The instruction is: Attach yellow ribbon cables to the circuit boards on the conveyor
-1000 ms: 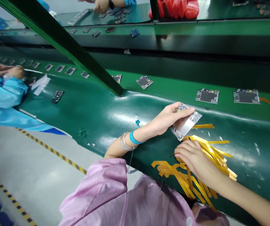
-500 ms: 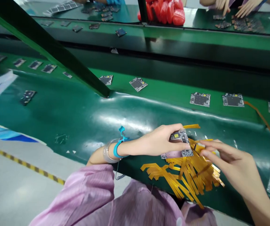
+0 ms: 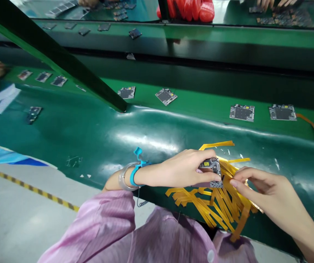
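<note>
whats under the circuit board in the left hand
Yellow strips show past the circuit board's right and lower edges, lying on the green bench top. Whatever is directly beneath is covered by the board and left hand.

Single head-worn view, facing forward and down, close over green bench (image 3: 74,128)

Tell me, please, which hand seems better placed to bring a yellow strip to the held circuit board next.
The right hand, probably: it is at the yellow strips, close to the circuit board, though whether it pinches a strip is unclear. The left hand is busy gripping that board.
</note>
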`<act>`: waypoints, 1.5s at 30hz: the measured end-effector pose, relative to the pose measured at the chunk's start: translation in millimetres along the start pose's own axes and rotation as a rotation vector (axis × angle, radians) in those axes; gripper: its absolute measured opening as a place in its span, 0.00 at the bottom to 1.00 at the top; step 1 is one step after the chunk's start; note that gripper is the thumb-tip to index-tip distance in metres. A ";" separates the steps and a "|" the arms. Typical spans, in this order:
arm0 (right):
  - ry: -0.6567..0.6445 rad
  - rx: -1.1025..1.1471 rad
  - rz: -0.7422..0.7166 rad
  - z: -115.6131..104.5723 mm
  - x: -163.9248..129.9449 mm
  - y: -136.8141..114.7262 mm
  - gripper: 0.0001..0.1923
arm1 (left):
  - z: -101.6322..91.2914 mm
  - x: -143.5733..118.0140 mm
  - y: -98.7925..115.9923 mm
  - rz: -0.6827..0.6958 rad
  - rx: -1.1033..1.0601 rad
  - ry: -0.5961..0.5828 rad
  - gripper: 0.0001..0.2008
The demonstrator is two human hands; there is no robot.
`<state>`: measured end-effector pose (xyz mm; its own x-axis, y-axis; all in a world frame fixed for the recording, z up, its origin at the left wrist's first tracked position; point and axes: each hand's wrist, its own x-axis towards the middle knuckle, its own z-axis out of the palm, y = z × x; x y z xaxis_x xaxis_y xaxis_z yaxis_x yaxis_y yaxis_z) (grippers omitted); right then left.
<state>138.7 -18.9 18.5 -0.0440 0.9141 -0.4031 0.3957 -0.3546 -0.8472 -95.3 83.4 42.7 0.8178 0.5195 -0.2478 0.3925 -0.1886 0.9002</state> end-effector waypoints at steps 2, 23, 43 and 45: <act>-0.014 -0.013 -0.006 0.1 0.1 -0.9 0.14 | 0.4 0.0 -0.1 -0.001 0.025 0.007 0.11; -0.178 -0.142 -0.065 -0.6 18.7 -23.2 0.10 | 4.5 6.3 -4.4 -0.061 0.211 0.058 0.12; -0.223 0.047 -0.022 8.4 17.6 -18.7 0.14 | 7.3 12.0 -11.1 -0.106 0.050 0.052 0.15; -0.236 0.041 -0.027 8.7 18.5 -17.4 0.15 | 9.2 14.1 -13.1 -0.115 0.053 0.082 0.17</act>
<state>123.1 2.5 22.7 -0.2690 0.8541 -0.4452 0.3536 -0.3424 -0.8705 -85.0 85.5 24.1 0.7299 0.6059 -0.3164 0.5052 -0.1664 0.8468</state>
